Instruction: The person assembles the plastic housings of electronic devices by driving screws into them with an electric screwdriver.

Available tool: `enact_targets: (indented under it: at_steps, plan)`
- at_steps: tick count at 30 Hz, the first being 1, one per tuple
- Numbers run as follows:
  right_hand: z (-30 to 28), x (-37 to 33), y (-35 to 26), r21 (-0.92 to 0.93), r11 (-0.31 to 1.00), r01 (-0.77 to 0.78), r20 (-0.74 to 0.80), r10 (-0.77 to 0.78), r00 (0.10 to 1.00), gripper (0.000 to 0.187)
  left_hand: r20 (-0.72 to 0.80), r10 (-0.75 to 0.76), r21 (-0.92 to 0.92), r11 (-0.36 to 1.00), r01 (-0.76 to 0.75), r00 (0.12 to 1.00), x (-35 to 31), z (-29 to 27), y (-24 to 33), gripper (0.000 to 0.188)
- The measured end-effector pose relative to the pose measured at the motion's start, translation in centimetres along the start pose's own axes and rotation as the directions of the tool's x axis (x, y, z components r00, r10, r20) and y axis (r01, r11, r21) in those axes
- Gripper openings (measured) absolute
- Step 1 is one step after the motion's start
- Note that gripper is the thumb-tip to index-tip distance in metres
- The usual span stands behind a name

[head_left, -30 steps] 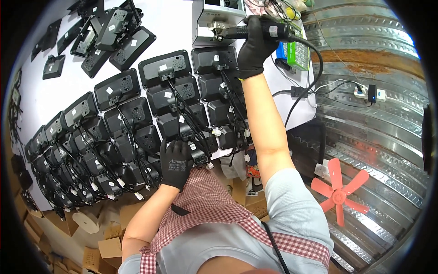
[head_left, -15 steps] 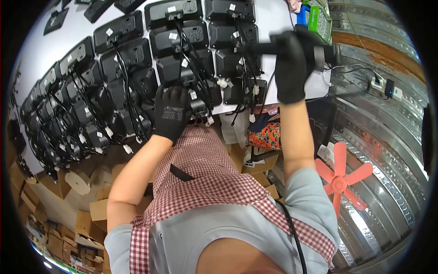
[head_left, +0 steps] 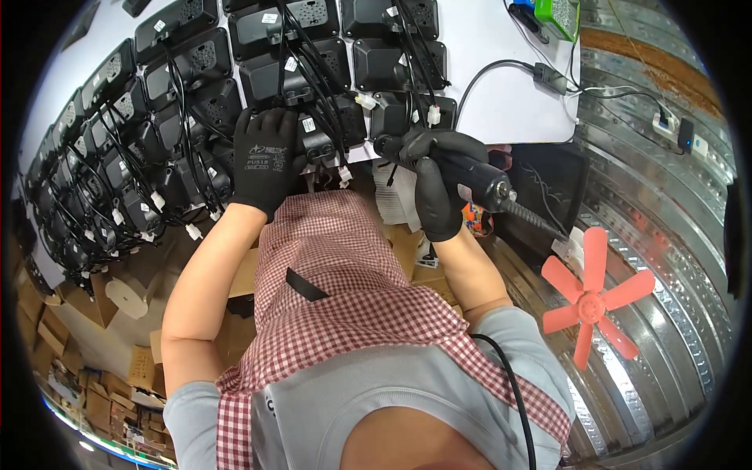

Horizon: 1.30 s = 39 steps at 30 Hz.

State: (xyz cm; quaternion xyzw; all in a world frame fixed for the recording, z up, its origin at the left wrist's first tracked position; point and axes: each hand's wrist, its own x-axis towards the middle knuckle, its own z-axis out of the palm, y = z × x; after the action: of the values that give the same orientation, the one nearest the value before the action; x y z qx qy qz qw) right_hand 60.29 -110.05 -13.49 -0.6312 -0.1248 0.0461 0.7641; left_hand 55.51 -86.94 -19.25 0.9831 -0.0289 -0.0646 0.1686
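My gloved left hand [head_left: 268,160] lies over a black plastic housing [head_left: 319,142] at the table's front edge, fingers bent over it and thumb at its side. The housing bears a white label, and black cables with white plugs run from it. My gloved right hand [head_left: 441,176] is wrapped round a black corded electric screwdriver [head_left: 475,177], held at a slant. Its front end points left, close to the housings at the edge; whether it touches one I cannot tell. The cord leaves the back end toward the lower right.
Rows of similar black housings [head_left: 286,27] with cables cover the white table [head_left: 501,110]. A cable with an inline box [head_left: 550,78] crosses its right side. A green box [head_left: 558,17] stands at the far right. A pink fan blade [head_left: 591,307] is beside ridged metal sheeting. Cardboard boxes fill the lower left.
My right hand has brought the electric screwdriver down and left from above the table, turning its front end toward the near housings. My left hand stays on the housing; the whole view has shifted.
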Motion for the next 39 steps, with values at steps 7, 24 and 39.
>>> enact_targets:
  at_steps: [7,24,39]
  plan:
    - [-0.3,-0.3,1.4,-0.024,0.999,-0.027,-0.01,0.027,1.0,0.03,0.007,-0.008,-0.016,1.0,0.008,1.0,0.0,0.1,0.1,0.062]
    - [1.6,1.5,3.6,-0.118,0.934,0.338,0.232,-0.305,0.924,0.034,0.029,0.0,-0.022,1.0,0.0,1.0,0.5,-0.6,-0.7,0.067]
    - [6.2,24.4,-3.1,-0.095,0.979,0.181,-0.188,-0.197,0.962,0.031,-0.335,-0.049,-0.381,0.92,-0.088,0.941,10.3,-9.2,-3.5,0.052]
